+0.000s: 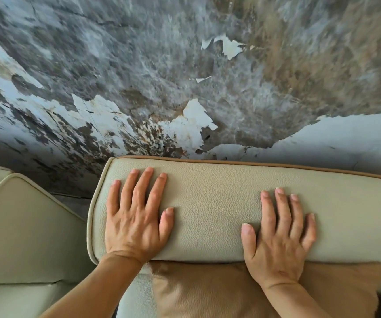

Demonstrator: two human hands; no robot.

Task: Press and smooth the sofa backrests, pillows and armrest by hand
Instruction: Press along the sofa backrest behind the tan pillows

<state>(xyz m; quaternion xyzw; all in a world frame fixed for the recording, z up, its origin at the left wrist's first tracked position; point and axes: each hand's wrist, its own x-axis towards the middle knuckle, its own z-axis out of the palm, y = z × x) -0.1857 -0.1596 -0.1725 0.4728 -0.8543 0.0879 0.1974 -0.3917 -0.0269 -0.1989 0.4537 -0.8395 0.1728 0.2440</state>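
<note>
Both hands lie flat on top of the backrest [219, 203], the left hand [136, 216] near its left end and the right hand [279, 239] well apart to the right. A pillow [208, 292] sits just below the backrest's front edge, under the right wrist. A second backrest [24, 230] stands to the left across a gap, and the wall [185, 76] rises behind both.

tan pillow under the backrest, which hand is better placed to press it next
Right. The right hand lies flat on the backrest with its heel already over the tan pillow. The left hand rests by the backrest's left end, off the pillow.
</note>
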